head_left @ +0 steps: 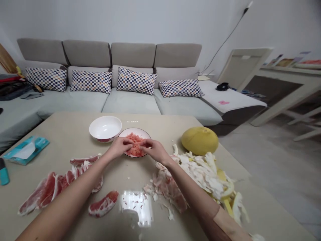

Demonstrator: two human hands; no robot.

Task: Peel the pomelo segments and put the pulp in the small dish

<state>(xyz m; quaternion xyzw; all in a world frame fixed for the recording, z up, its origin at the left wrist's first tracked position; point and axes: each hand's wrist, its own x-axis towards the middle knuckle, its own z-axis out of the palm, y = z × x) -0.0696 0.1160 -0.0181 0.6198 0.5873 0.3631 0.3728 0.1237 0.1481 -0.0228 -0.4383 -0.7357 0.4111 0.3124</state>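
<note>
L hand [119,147] & R hand [154,149] pinch pomelo pulp [135,144] between fingers, hands nearly together, on plate [135,131] atop table [62,134]; white bowl [105,128] just beside, segments [43,190] at left, pith [200,170] at right.

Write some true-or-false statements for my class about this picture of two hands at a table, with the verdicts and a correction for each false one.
1. The left hand and right hand are both over a plate of pink pomelo pulp. True.
2. The white bowl stands to the right of the plate. False: it stands to the plate's left.
3. Pomelo segments lie on the table left of the plate. True.
4. The yellow pomelo sits inside the bowl. False: it sits on the table, right of the plate.
5. A heap of white pith lies near the right forearm. True.
6. The tissue pack lies on the sofa. False: it lies on the table.
</note>
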